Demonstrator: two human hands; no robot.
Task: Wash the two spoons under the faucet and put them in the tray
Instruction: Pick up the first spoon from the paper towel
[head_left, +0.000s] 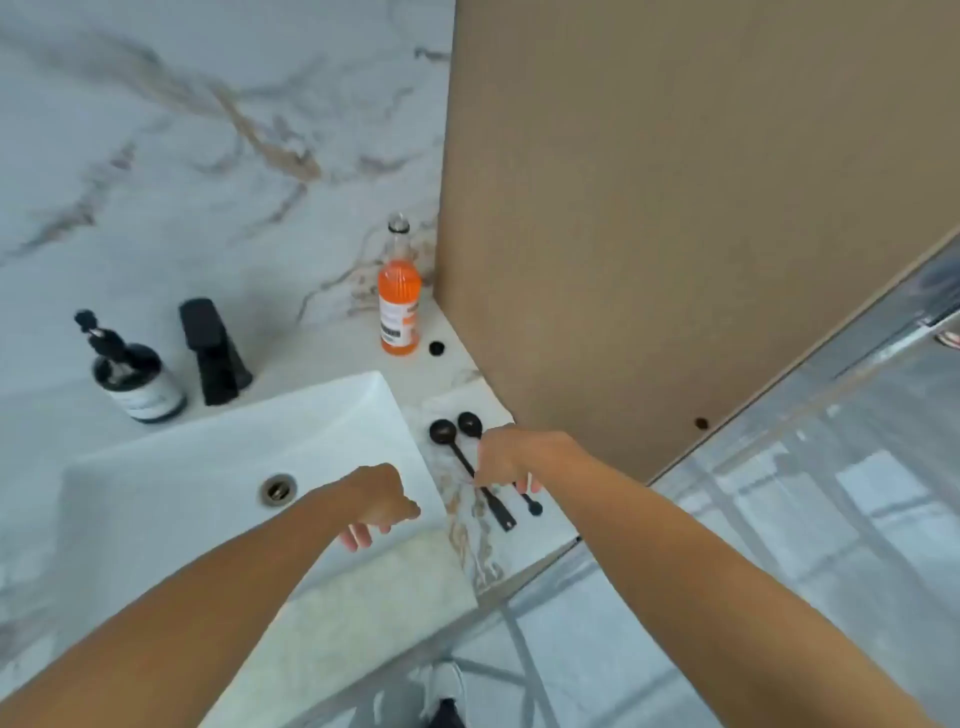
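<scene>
Marble desk (488, 551) holds a white sink (208, 467). Just right of the sink lie two black spoons (470, 457). Right hand (511, 457) pinches their handles; left hand (382, 499), loosely curled and empty, hangs over the sink's right edge.

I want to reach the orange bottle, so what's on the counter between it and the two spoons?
Only a small black cap by the bottle; otherwise bare counter to the spoons, in the head view.
</scene>
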